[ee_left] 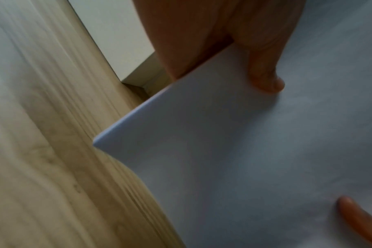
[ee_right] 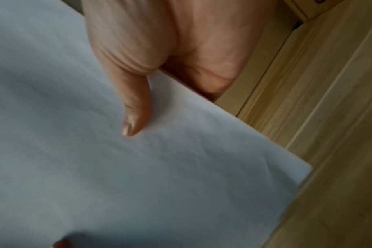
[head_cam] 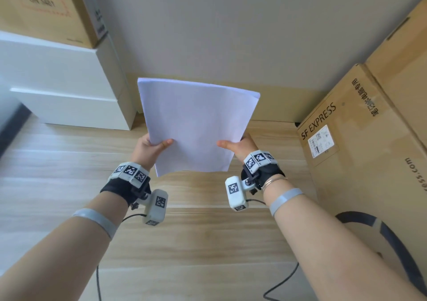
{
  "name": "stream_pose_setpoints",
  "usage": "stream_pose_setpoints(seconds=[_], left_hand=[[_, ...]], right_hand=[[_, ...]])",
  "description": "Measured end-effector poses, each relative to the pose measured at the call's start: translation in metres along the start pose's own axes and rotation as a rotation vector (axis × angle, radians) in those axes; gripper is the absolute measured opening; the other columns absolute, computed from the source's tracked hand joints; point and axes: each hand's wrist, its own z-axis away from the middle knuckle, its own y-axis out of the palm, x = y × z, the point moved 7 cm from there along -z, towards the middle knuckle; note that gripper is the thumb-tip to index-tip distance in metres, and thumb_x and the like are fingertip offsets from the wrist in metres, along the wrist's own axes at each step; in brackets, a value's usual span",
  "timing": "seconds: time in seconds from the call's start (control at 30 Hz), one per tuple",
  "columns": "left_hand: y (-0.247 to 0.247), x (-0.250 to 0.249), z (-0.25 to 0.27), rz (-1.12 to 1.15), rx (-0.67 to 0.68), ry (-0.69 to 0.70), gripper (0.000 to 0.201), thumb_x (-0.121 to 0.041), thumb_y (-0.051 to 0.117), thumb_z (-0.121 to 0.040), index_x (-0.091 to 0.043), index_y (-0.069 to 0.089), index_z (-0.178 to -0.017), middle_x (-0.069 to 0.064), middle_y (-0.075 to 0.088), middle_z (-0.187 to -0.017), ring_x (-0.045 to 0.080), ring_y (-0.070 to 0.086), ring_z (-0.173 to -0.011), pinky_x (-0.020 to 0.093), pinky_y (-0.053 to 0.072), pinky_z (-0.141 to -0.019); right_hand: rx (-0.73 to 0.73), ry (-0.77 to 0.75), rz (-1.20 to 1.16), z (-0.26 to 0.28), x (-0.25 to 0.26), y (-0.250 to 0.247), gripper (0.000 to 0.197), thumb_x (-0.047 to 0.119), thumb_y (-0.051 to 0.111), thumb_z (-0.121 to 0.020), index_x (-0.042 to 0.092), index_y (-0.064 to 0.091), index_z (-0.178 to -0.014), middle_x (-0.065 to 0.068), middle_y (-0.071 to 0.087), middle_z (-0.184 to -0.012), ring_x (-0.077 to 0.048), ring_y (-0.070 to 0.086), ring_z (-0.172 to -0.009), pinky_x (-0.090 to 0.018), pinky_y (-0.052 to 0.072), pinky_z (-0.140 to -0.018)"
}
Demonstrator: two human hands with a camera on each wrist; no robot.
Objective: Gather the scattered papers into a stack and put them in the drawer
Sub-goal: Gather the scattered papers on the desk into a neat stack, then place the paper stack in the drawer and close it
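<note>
Head view shows the white drawer unit (head_cam: 67, 92) shut at the left; the paper stack (head_cam: 196, 127), already gathered, is held above the floor (head_cam: 69, 185). Left hand (head_cam: 152, 145) and right hand (head_cam: 240, 145) pinch its near corners. Opening a drawer and putting the stack inside remain.

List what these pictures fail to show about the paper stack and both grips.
- Sheet count in the paper stack: edges too thin and blurred, all views.
- Fingers under the stack: the paper hides them; only the thumbs of the left hand and right hand show.
- White drawer unit: left edge cuts it off, head view.
</note>
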Motion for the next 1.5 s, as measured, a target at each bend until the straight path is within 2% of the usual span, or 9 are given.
stream_pose_setpoints(seconds=[0.13,0.2,0.3,0.5,0.97,1.07,1.2,1.33,1.5], left_hand=[[-0.002,0.023,0.018,-0.024,-0.006,-0.078,0.029,0.008,0.064,-0.079,-0.02,0.059,-0.077,-0.014,0.07,-0.064,0.001,0.062,-0.069,0.007,0.05,-0.058],[0.004,0.037,0.022,-0.014,0.035,-0.123,0.032,0.006,0.07,-0.074,-0.022,0.057,-0.08,-0.006,0.063,-0.08,0.01,0.057,-0.08,0.018,0.051,-0.069],[0.005,0.043,0.018,-0.023,0.023,-0.152,0.032,0.002,0.07,-0.076,-0.026,0.056,-0.081,-0.006,0.059,-0.086,0.013,0.056,-0.084,0.033,0.043,-0.086],[0.006,0.056,0.013,-0.043,0.045,-0.209,0.031,-0.012,0.079,-0.067,-0.024,0.059,-0.088,-0.005,0.062,-0.089,0.023,0.058,-0.095,0.038,0.045,-0.092],[0.001,0.06,0.017,-0.206,0.047,-0.308,0.02,-0.004,0.067,-0.082,-0.021,0.059,-0.073,-0.003,0.06,-0.077,0.023,0.057,-0.085,0.03,0.046,-0.077],[-0.005,0.06,0.036,-0.206,0.083,-0.353,0.011,-0.008,0.069,-0.081,-0.015,0.063,-0.086,-0.003,0.06,-0.08,0.023,0.059,-0.085,0.029,0.049,-0.074],[-0.023,0.075,0.067,-0.131,0.095,-0.418,0.064,-0.03,0.079,-0.056,-0.009,0.061,-0.115,0.012,0.066,-0.107,0.031,0.062,-0.106,0.046,0.047,-0.1],[-0.047,0.09,0.107,-0.104,0.103,-0.444,0.063,-0.034,0.081,-0.052,-0.014,0.059,-0.107,0.012,0.067,-0.103,0.031,0.064,-0.099,0.046,0.05,-0.096],[-0.094,0.112,0.162,-0.146,0.082,-0.462,0.043,-0.023,0.076,-0.073,-0.011,0.059,-0.111,0.012,0.065,-0.107,0.032,0.062,-0.103,0.047,0.048,-0.099]], right_hand=[[0.0,0.057,0.037,0.009,-0.025,0.011,0.019,-0.002,0.073,-0.075,0.005,0.068,-0.092,-0.02,0.066,-0.114,-0.016,0.058,-0.092,-0.026,0.045,-0.082],[0.003,0.108,0.021,0.011,-0.044,0.018,0.025,-0.001,0.075,-0.073,0.018,0.061,-0.082,-0.02,0.065,-0.117,-0.022,0.061,-0.098,-0.031,0.047,-0.084],[-0.025,0.133,-0.001,0.01,-0.052,0.02,0.031,0.004,0.076,-0.074,0.017,0.058,-0.097,-0.016,0.066,-0.116,-0.028,0.062,-0.109,-0.03,0.047,-0.08],[-0.043,0.155,-0.027,0.005,-0.058,0.021,0.034,0.006,0.075,-0.076,-0.001,0.065,-0.107,-0.016,0.067,-0.109,-0.017,0.059,-0.088,-0.03,0.049,-0.084],[-0.02,0.215,0.087,0.003,-0.069,0.029,0.034,0.019,0.07,-0.082,0.001,0.064,-0.11,-0.008,0.065,-0.101,-0.019,0.058,-0.089,-0.022,0.04,-0.078],[0.004,0.214,0.155,0.01,-0.071,0.038,0.039,0.02,0.072,-0.081,-0.001,0.062,-0.112,-0.01,0.067,-0.109,-0.021,0.063,-0.1,-0.022,0.042,-0.083],[0.054,0.248,0.254,0.031,-0.079,0.055,0.046,0.021,0.072,-0.081,-0.003,0.058,-0.116,-0.015,0.064,-0.119,-0.028,0.061,-0.112,-0.023,0.041,-0.085],[0.102,0.296,0.33,0.07,-0.091,0.078,0.055,0.026,0.069,-0.083,-0.005,0.048,-0.125,-0.011,0.058,-0.117,-0.028,0.055,-0.118,-0.025,0.037,-0.085],[0.149,0.306,0.356,0.129,-0.109,0.118,0.051,0.024,0.067,-0.085,-0.005,0.05,-0.124,-0.014,0.058,-0.126,-0.03,0.055,-0.118,-0.024,0.036,-0.083]])
